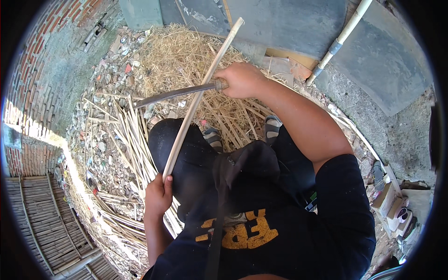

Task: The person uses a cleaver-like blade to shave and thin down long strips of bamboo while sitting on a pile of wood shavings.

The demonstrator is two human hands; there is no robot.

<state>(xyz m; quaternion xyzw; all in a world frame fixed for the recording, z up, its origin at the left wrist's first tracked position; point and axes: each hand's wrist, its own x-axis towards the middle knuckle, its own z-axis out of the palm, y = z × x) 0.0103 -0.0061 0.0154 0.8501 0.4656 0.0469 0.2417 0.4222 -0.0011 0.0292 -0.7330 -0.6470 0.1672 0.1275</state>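
Observation:
My left hand (158, 196) is closed round the near end of a long, pale bamboo strip (184, 130). The strip slants up and away past my left knee, its far end above the straw. My right hand (241, 81) grips the handle of a machete (172, 93) with a long, dark, slightly curved blade. That blade points left and crosses the strip around its middle; I cannot tell if its edge has cut in. Beside my left leg lies a loose heap of split bamboo strips (133, 128).
Dry straw-like shavings (175, 60) cover the ground ahead, round my sandalled feet (213, 139). Stony rubble (100, 135) spreads left, below a brick wall (28, 107). A slatted bamboo panel (44, 221) stands at lower left. Grey boards (289, 23) and a white pipe (343, 35) lean ahead.

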